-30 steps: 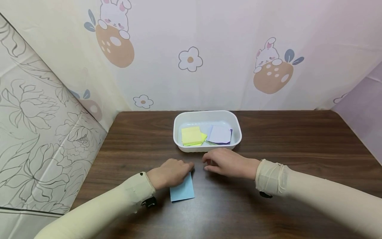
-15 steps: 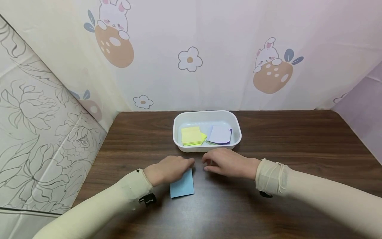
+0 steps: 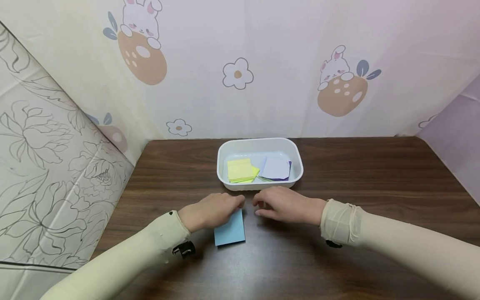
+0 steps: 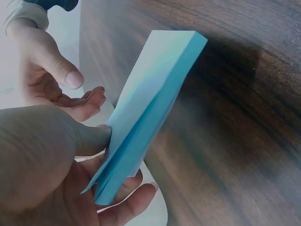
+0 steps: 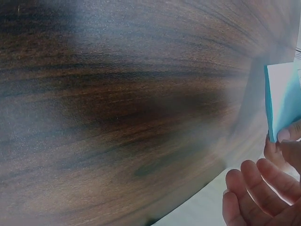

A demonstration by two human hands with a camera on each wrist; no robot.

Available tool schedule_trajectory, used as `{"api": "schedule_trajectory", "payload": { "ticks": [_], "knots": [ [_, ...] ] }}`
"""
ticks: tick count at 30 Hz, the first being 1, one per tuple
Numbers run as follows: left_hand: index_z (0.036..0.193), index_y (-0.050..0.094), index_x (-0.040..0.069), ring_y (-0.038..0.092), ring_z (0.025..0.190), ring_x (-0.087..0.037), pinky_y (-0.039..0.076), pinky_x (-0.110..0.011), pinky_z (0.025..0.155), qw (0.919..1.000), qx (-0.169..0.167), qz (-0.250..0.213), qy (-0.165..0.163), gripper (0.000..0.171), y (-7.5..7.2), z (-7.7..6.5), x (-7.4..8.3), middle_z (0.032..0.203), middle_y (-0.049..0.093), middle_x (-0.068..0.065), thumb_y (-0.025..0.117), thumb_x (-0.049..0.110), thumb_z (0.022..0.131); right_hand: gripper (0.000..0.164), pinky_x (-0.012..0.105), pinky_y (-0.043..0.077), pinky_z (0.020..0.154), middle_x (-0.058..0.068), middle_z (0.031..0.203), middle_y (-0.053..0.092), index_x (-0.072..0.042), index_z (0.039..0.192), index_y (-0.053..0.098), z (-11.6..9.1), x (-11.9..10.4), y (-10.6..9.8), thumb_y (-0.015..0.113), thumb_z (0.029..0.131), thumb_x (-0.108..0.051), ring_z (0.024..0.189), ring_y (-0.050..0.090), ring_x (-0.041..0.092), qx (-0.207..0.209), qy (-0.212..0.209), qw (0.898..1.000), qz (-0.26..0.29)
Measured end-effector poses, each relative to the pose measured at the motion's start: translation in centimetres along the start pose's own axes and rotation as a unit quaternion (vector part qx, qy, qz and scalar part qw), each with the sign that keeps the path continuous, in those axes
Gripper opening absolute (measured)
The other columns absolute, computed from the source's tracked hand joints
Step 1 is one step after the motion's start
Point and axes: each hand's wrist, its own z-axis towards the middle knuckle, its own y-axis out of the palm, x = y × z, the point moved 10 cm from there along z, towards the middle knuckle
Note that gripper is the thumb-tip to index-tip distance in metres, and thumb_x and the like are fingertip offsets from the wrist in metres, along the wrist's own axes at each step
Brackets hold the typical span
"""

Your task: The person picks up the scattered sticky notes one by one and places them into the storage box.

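Observation:
My left hand [image 3: 213, 211] grips a light blue pad of sticky notes [image 3: 230, 233] near the table's middle. Seen from the left wrist, the thumb presses the pad's face [image 4: 150, 75] while fingers support it from behind, and its layered edge splits slightly at the near end. To the right of it hovers my right hand [image 3: 286, 205], fingers loosely curled with nothing between them. The right wrist view has those bare fingers [image 5: 251, 183] just below the blue pad [image 5: 282, 94], apart from it.
Just beyond both hands stands a white plastic tray [image 3: 260, 187]. Inside lie yellow sticky notes [image 3: 241, 170] at left and pale lilac and purple ones [image 3: 276, 168] at right. A patterned curtain [image 3: 277, 96] hangs behind the dark wooden table [image 3: 360, 175].
My left hand has shifted slightly away from me, toward the tray, carrying the blue pad along. The right hand has hardly moved.

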Motion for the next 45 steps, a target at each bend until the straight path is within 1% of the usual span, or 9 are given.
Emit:
{"api": "schedule_trajectory", "payload": {
  "ticks": [5, 11, 21, 28, 35, 38, 41, 45],
  "knots": [
    [0.102, 0.056, 0.015, 0.049, 0.06, -0.01, 0.043, -0.026, 0.054, 0.9999, 0.009, 0.007, 0.004, 0.012, -0.5, 0.1, 0.0, 0.076, 0.054, 0.007, 0.045, 0.017, 0.098, 0.022, 0.027, 0.047, 0.07, -0.014, 0.083, 0.058, -0.014, 0.102, 0.067, 0.0, -0.2, 0.0, 0.06, 0.089, -0.031, 0.076, 0.058, 0.008, 0.0, -0.002, 1.0, 0.001],
    [0.102, 0.055, 0.016, 0.049, 0.059, -0.011, 0.042, -0.027, 0.053, 0.9999, 0.011, 0.003, -0.007, 0.011, -1.0, 0.0, -0.2, 0.075, 0.053, 0.007, 0.045, 0.017, 0.097, 0.022, 0.027, 0.047, 0.071, -0.015, 0.084, 0.059, -0.015, 0.103, 0.068, 0.1, -0.4, -0.1, 0.061, 0.088, -0.031, 0.075, 0.056, 0.004, -0.003, -0.003, 1.0, 0.002],
    [0.102, 0.055, 0.015, 0.048, 0.059, -0.01, 0.042, -0.026, 0.053, 0.9998, 0.017, 0.004, -0.001, 0.011, -1.8, -0.2, -0.3, 0.074, 0.053, 0.006, 0.046, 0.018, 0.097, 0.023, 0.026, 0.047, 0.071, -0.014, 0.084, 0.058, -0.015, 0.102, 0.068, 0.2, -0.6, -0.6, 0.061, 0.088, -0.032, 0.077, 0.059, 0.009, 0.007, -0.012, 1.0, -0.001],
    [0.099, 0.055, 0.015, 0.047, 0.059, -0.01, 0.042, -0.026, 0.052, 0.9995, 0.03, 0.003, 0.005, 0.009, -2.5, 0.0, -0.1, 0.076, 0.051, 0.006, 0.046, 0.016, 0.097, 0.023, 0.025, 0.047, 0.071, -0.014, 0.085, 0.059, -0.016, 0.103, 0.067, 0.4, -0.8, -0.6, 0.06, 0.089, -0.032, 0.077, 0.057, 0.007, 0.002, -0.011, 1.0, 0.006],
    [0.102, 0.054, 0.015, 0.049, 0.064, -0.011, 0.043, -0.026, 0.056, 0.9991, 0.04, 0.013, 0.009, 0.009, -3.0, 0.0, -0.1, 0.083, 0.052, 0.007, 0.047, 0.015, 0.096, 0.023, 0.024, 0.047, 0.07, -0.014, 0.085, 0.059, -0.015, 0.102, 0.068, 0.5, -1.1, -0.7, 0.06, 0.089, -0.032, 0.077, 0.059, 0.009, 0.005, -0.019, 1.0, 0.01],
    [0.102, 0.054, 0.016, 0.05, 0.065, -0.011, 0.044, -0.027, 0.059, 0.9988, 0.047, 0.016, 0.001, 0.009, -3.4, -0.1, -0.2, 0.082, 0.053, 0.007, 0.046, 0.016, 0.097, 0.022, 0.024, 0.047, 0.07, -0.013, 0.084, 0.059, -0.014, 0.101, 0.067, 0.5, -1.2, -0.8, 0.061, 0.088, -0.031, 0.076, 0.059, 0.009, 0.012, -0.025, 1.0, 0.011],
    [0.1, 0.054, 0.017, 0.05, 0.064, -0.012, 0.043, -0.028, 0.06, 0.9987, 0.048, 0.017, -0.004, 0.009, -3.7, -0.2, -0.3, 0.077, 0.053, 0.007, 0.046, 0.017, 0.097, 0.022, 0.025, 0.047, 0.069, -0.013, 0.083, 0.059, -0.013, 0.101, 0.068, 0.5, -1.3, -0.8, 0.062, 0.088, -0.03, 0.076, 0.059, 0.01, 0.018, -0.03, 0.999, 0.008],
    [0.1, 0.054, 0.017, 0.049, 0.064, -0.012, 0.043, -0.028, 0.059, 0.9988, 0.047, 0.012, -0.004, 0.009, -3.9, -0.2, -0.3, 0.076, 0.053, 0.007, 0.045, 0.017, 0.097, 0.022, 0.024, 0.047, 0.069, -0.013, 0.083, 0.058, -0.013, 0.101, 0.068, 0.6, -1.2, -0.5, 0.061, 0.088, -0.03, 0.076, 0.059, 0.009, 0.011, -0.028, 1.0, 0.004]
  ]
}}
